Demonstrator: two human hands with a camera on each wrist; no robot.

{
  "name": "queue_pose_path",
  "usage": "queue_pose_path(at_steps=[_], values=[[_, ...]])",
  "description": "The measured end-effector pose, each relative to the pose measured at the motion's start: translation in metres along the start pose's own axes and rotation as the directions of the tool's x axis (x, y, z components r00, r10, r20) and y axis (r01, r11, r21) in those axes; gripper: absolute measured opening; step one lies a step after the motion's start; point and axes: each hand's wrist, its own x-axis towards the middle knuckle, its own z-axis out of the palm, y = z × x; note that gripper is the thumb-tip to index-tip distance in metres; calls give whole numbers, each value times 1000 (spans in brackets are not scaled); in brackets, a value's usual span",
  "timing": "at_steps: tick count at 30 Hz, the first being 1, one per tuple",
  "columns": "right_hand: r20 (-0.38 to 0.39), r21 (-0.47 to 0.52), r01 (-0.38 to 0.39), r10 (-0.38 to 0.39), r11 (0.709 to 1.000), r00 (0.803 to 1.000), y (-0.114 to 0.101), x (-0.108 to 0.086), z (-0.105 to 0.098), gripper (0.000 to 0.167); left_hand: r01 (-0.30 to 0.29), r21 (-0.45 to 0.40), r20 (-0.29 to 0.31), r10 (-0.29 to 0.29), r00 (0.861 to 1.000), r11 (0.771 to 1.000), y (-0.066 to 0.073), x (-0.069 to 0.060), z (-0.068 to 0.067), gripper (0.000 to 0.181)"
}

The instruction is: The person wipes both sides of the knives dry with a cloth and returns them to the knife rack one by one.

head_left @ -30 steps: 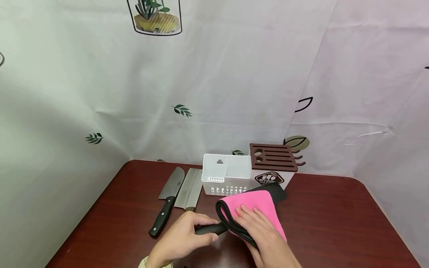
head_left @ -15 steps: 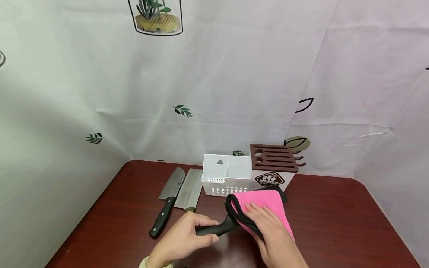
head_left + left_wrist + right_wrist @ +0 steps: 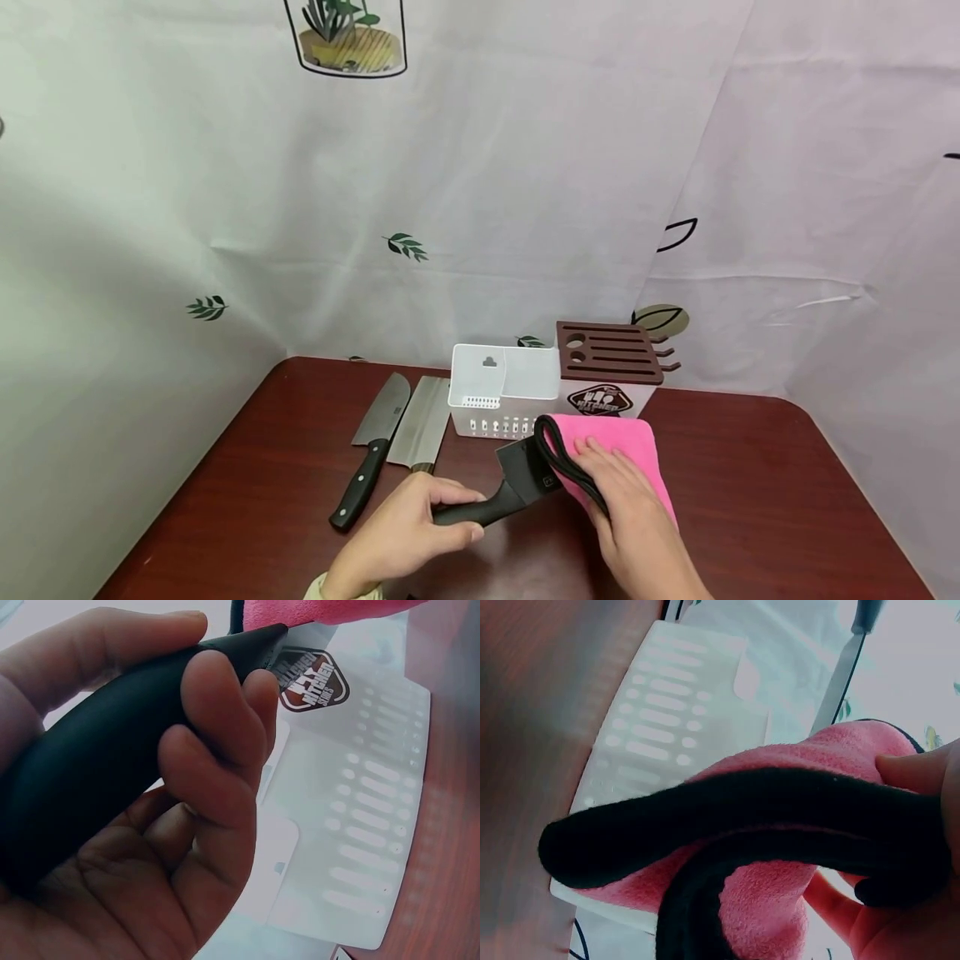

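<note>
My left hand point(image 3: 408, 529) grips the black handle of a black-bladed knife point(image 3: 525, 473), fingers and thumb curled round it. The broad blade points up and to the right above the table. A folded pink cloth point(image 3: 622, 446) with black edging covers the outer part of the blade, which is hidden. My right hand point(image 3: 637, 521) holds this cloth around the blade, fingers on top and thumb below. In the right wrist view, the cloth's layered black edges point(image 3: 705, 810) fill the middle. The left wrist view shows fingers wrapped on the dark handle point(image 3: 97, 742).
A black-handled knife point(image 3: 362, 483) and a steel cleaver point(image 3: 423, 421) lie on the table at left. Behind the hands stands a white perforated kitchen holder point(image 3: 502, 417) with a brown slotted top point(image 3: 611, 354) and side hooks. A patterned white curtain point(image 3: 480, 167) hangs behind the red-brown table point(image 3: 750, 500).
My right hand has slid the cloth to the right along the blade, away from the handle. More of the black blade near the handle now shows. My left hand has stayed nearly still.
</note>
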Motion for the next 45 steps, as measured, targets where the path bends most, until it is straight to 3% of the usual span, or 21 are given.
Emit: queue_pose_path(at_steps=[3, 9, 16, 26, 37, 45], values=[[5, -26, -29, 29, 999, 1000, 1, 0, -3, 57, 4, -12, 4, -4, 1000, 1000, 0, 0, 0, 24], [-1, -53, -95, 95, 994, 995, 4, -1, -6, 46, 11, -33, 18, -11, 1000, 999, 1, -1, -2, 24], [-21, -80, -185, 184, 979, 983, 6, 0, -10, 51, -4, -19, 6, 4, 1000, 1000, 1, 0, -2, 25], [-86, -97, -184, 176, 978, 981, 13, 1, -11, 49, 28, 3, 7, -28, 1000, 1000, 0, -1, -3, 25], [-80, -112, -254, 247, 961, 966, 14, 0, -14, 46, 23, -3, 6, -23, 1000, 1000, 2, -3, -5, 26], [-47, -125, -200, 195, 972, 980, 14, -3, -12, 50, 22, -4, 6, -22, 1000, 1000, 2, -3, -4, 25]])
